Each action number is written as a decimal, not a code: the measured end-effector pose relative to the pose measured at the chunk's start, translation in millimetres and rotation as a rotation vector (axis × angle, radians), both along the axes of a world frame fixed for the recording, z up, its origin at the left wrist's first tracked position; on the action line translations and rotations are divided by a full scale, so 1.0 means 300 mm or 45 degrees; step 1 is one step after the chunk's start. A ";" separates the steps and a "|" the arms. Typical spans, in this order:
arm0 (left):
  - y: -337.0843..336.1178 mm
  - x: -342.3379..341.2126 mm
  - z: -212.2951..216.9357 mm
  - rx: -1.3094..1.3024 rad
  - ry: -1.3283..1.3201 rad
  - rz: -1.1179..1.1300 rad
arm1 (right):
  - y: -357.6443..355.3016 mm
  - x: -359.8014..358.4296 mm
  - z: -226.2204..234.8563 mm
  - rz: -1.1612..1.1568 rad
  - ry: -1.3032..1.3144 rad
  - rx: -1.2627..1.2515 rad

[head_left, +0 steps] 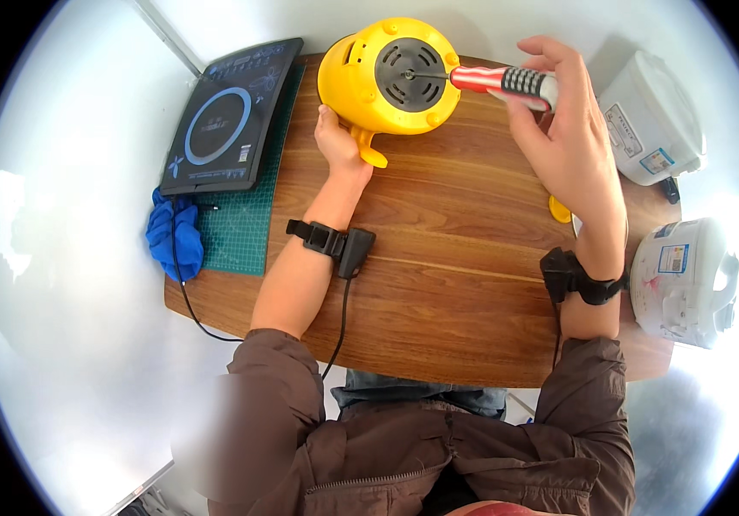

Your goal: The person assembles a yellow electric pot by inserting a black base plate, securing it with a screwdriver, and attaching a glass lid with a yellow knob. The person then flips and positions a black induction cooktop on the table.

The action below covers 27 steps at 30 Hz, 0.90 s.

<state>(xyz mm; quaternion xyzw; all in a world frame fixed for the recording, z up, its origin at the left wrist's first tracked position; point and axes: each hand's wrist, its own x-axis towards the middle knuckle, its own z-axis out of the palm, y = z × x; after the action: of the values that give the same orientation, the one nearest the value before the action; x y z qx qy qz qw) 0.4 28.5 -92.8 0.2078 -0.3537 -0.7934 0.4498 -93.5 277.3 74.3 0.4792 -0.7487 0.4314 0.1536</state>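
Observation:
A yellow rounded appliance [354, 84] with a handle is tipped on its side at the far middle of the table, its underside turned toward me. A dark slotted disc [397, 60] sits in that underside, ringed by small yellow feet. My left hand [338, 142] grips the appliance from below, beside its handle; some fingers are hidden behind it. Pinched by the handle's end in my right hand [569, 129] is a screwdriver [478, 79] with a red, black and pale grip. Its thin shaft reaches left, the tip at the disc's centre.
On the left, a black induction cooktop [236, 112] rests partly over a green cutting mat [236, 228], near a blue cloth [173, 236]. Two white appliances [657, 120] stand along the right edge. A small yellow piece [559, 209] lies by my right wrist on the wooden table [447, 284].

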 end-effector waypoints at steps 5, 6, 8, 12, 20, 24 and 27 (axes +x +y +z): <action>-0.001 0.001 -0.008 -0.088 -0.003 -0.001 | -0.018 -0.037 -0.012 -0.036 0.235 -0.074; -0.001 0.007 -0.014 -0.078 -0.005 -0.009 | -0.016 -0.026 -0.007 -0.005 0.180 -0.059; 0.010 0.006 0.007 -0.068 0.002 -0.030 | -0.009 -0.008 0.009 0.052 0.081 -0.038; 0.034 0.006 0.025 -0.154 -0.057 0.010 | -0.007 -0.018 0.001 -0.156 0.145 -0.042; 0.032 0.011 0.014 -0.171 -0.038 0.002 | 0.007 -0.051 0.013 -0.071 0.118 0.019; 0.023 0.007 0.021 -0.088 -0.010 0.004 | 0.011 -0.018 0.020 0.069 -0.063 -0.046; 0.037 0.011 0.028 -0.118 -0.031 -0.005 | 0.011 -0.044 0.010 -0.003 0.116 0.044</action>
<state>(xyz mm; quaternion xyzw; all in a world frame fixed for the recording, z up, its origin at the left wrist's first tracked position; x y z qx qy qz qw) 3.7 39.5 -84.4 0.1956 -0.3959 -0.7743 0.4532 -106.6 280.7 77.4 0.5001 -0.7489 0.3959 0.1796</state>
